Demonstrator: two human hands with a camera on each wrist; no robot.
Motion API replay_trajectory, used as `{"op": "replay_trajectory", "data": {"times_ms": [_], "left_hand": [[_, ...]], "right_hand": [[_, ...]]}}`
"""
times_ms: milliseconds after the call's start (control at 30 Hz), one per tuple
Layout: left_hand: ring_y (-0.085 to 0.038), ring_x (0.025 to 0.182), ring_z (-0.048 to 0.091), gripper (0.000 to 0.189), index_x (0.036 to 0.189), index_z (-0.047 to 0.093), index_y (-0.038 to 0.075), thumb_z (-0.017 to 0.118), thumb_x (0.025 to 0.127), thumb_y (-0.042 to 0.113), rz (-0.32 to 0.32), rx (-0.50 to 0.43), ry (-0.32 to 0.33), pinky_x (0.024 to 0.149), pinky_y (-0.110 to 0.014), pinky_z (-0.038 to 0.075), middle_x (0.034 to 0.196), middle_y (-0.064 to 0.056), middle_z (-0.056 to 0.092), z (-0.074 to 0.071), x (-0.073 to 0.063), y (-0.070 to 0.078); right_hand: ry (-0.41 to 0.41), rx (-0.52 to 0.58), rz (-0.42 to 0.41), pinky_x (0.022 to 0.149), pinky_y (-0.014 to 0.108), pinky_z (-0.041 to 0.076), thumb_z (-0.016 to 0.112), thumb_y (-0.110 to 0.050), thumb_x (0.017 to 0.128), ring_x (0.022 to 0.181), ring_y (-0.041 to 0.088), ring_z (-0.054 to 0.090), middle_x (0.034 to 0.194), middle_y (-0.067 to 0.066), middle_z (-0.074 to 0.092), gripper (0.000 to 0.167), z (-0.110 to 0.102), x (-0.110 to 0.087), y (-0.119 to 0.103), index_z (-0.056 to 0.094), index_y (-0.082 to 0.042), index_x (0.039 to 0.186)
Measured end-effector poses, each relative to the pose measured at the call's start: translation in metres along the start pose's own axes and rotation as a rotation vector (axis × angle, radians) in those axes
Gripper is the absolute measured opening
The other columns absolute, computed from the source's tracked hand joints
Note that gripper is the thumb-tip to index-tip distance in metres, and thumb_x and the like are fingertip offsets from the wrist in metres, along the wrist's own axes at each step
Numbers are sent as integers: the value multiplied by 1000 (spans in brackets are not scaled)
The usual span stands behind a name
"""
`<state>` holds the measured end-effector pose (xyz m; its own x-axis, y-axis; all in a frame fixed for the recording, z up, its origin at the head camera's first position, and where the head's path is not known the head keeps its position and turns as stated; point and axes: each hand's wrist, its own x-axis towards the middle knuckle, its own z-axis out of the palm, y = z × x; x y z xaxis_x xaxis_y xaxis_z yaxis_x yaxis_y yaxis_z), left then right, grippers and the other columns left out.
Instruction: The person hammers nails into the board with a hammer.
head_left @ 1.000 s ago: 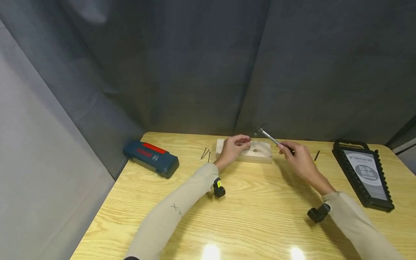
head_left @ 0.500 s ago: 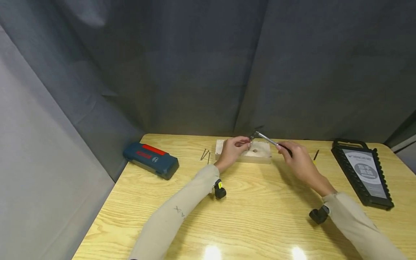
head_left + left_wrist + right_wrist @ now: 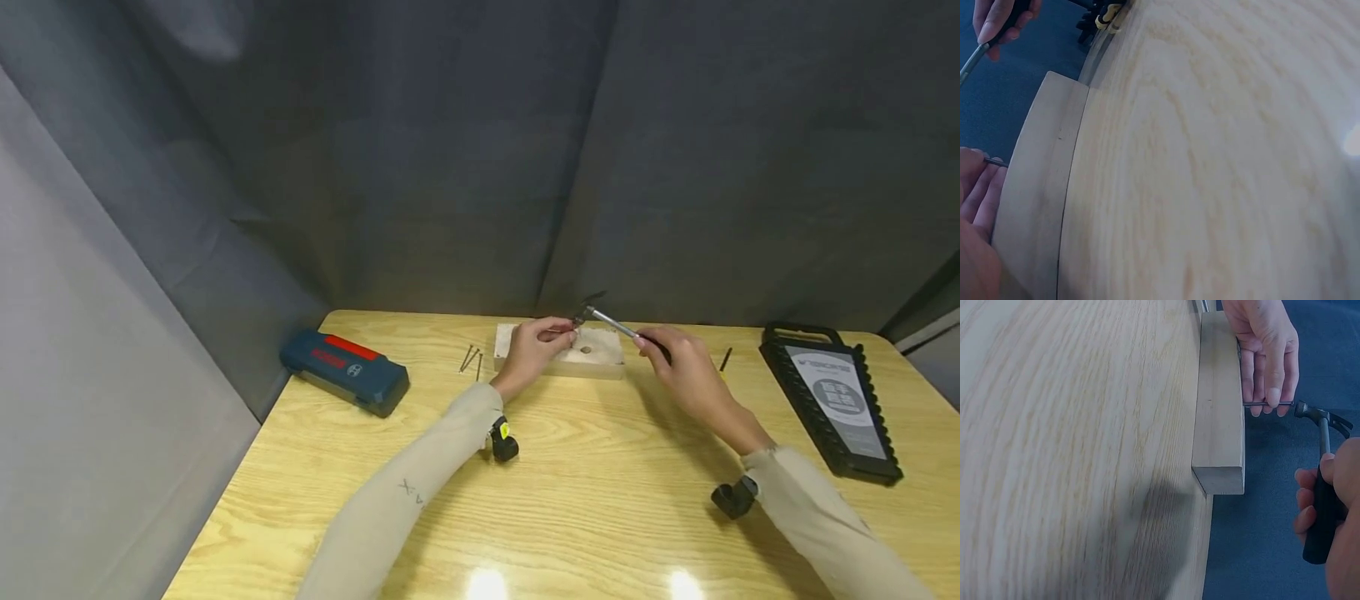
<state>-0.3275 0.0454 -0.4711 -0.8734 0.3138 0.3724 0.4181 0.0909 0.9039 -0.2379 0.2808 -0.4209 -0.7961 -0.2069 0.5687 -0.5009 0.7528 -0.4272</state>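
A pale wooden block point(image 3: 600, 367) lies flat near the table's far edge, with a round mark or hole in its top. My left hand point(image 3: 531, 354) rests over the block's left half and pinches a nail point(image 3: 1254, 404) between thumb and fingers. In the right wrist view the nail stands straight out from the block's top face, its point at the wood. My right hand point(image 3: 692, 375) grips the black handle of a small claw hammer point(image 3: 1324, 515). The hammer's striking face is right at the nail's head, its claw turned away.
Several loose nails point(image 3: 470, 358) lie left of the block. A blue case with a red stripe point(image 3: 345, 371) sits at the far left. To the right are a black toothed rack point(image 3: 832, 408) and a thin dark shaft with yellow point(image 3: 725, 362). A dark curtain point(image 3: 450, 167) hangs behind the table.
The hammer head has moved left and slightly down, from beside the left fingertips to the nail's head. My left hand has stayed on the nail at the block.
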Motion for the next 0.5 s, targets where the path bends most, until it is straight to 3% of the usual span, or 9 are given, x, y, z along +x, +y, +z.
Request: {"op": "replay_trajectory", "data": {"times_ms": [267, 500], "left_hand": [[-24, 102, 76, 23, 120, 75, -3, 73, 99, 5, -1, -32, -34, 85, -22, 61, 116, -19, 77, -1, 0, 1], [-25, 102, 77, 22, 120, 75, -2, 73, 99, 5, 0, -38, -36, 85, -23, 62, 115, -18, 77, -1, -2, 0]], "right_hand": [[17, -5, -15, 55, 24, 41, 64, -3, 104, 68, 16, 54, 89, 14, 73, 14, 1, 0, -1, 74, 7, 109], [-45, -26, -9, 56, 25, 43, 62, -3, 105, 70, 17, 56, 93, 16, 72, 18, -8, 5, -11, 72, 8, 114]]}}
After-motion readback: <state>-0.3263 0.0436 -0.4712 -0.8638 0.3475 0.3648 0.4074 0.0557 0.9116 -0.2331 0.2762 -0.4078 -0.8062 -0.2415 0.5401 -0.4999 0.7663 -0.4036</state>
